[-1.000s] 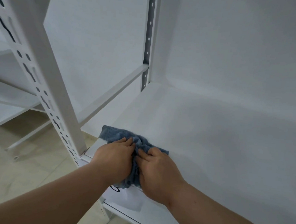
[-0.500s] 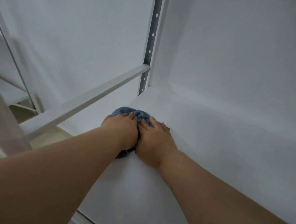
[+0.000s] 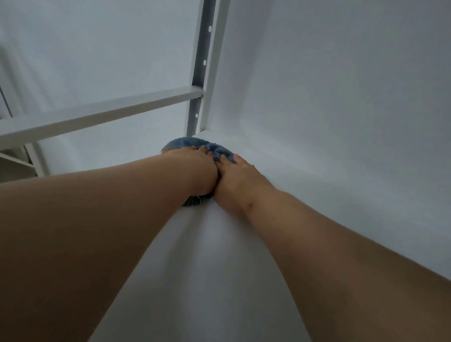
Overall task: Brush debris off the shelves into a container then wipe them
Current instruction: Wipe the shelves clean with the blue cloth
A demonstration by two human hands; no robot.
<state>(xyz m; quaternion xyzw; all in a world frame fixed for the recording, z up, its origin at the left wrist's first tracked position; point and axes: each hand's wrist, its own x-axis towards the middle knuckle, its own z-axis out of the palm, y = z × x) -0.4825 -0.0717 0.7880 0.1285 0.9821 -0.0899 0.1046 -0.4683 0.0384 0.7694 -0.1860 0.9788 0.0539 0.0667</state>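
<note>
Wiping is the stage you appear to be in. Your left hand [image 3: 193,169] and right hand [image 3: 235,181] sit side by side, touching, both pressed down on a blue fluffy cloth [image 3: 192,144] that lies on the white shelf [image 3: 214,261]. The cloth is under your palms and pokes out just beyond your fingertips, and a small tuft shows at the near side, below your left wrist. Your right hand's fingers lie fairly straight on top of the cloth. Your left hand's fingers bend over its far edge, and whether that grip pinches the cloth or only presses it cannot be told from here.

Just beyond your hands stands the white corner post [image 3: 202,65] with its row of holes, and a white crossbar [image 3: 91,116] runs away to the left of them. So the cloth is at the far left corner of this shelf.

By my judgement, the brushing looks finished for this shelf, since no debris shows on it. The broad stretch of shelf to the right of your hands may still need wiping.

No brush or container is in view. Your forearms hide much of the near shelf, and the picture is slightly blurred.
</note>
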